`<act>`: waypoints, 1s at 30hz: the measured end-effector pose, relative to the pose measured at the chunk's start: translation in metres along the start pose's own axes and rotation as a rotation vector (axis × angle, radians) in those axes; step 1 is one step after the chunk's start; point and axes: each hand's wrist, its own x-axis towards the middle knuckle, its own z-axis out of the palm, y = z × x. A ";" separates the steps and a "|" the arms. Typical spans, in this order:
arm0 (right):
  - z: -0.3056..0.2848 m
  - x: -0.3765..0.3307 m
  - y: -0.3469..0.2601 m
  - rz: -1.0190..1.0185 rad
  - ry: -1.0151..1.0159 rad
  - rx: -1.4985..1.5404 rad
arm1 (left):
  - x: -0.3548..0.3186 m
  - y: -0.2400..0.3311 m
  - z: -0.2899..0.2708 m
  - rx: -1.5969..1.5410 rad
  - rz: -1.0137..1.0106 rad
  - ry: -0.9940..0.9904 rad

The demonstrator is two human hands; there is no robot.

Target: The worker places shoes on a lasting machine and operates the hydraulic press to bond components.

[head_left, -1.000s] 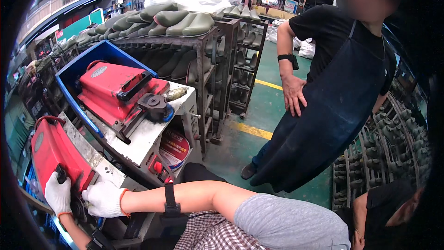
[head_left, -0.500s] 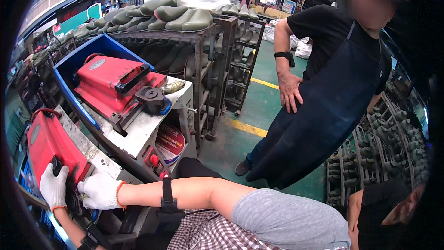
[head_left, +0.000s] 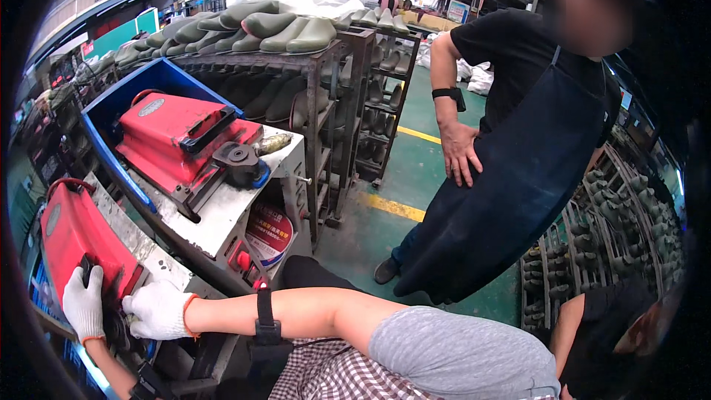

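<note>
Gloves on both hands, white knit with orange cuffs. Left hand [head_left: 83, 302] lies flat against the lower end of the near red machine housing [head_left: 74, 241], fingers spread over a dark handle or slot there; it presses rather than grips, as far as the view shows. Right hand [head_left: 157, 309] is curled narrow around a dark part just below that housing, at the near left corner of the workbench [head_left: 222, 215]; what exactly it holds is hidden by the glove.

Change over the last second: both hands have slid lower and closer together along the housing's end, and the view has tilted toward it. Reads as the person settling a two-handed hold on this unit, not yet shifting it.

Second red machine [head_left: 178, 137] sits in a blue bin [head_left: 104, 115] at the far edge of the workbench, untouched, with a black round knob [head_left: 238, 157] beside it. Rack of green boots [head_left: 281, 26] behind. Standing person in a dark apron [head_left: 511, 178] waits to the right, hand on hip, well apart from the bench.
</note>
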 end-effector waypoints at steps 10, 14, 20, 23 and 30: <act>-0.004 0.052 0.035 0.368 -0.808 0.852 | -0.001 0.010 -0.021 0.004 -0.001 -0.135; 0.006 0.035 0.030 0.410 -0.750 0.938 | 0.002 0.013 -0.031 0.004 -0.058 -0.277; 0.051 -0.034 -0.048 0.669 -0.440 1.333 | 0.001 0.008 -0.034 0.006 -0.012 -0.299; 0.070 -0.031 -0.056 0.771 -0.847 1.392 | 0.004 0.003 -0.041 -0.006 0.044 -0.359; 0.057 -0.001 -0.052 0.570 -1.166 0.948 | 0.030 -0.005 -0.072 -0.140 0.085 -0.303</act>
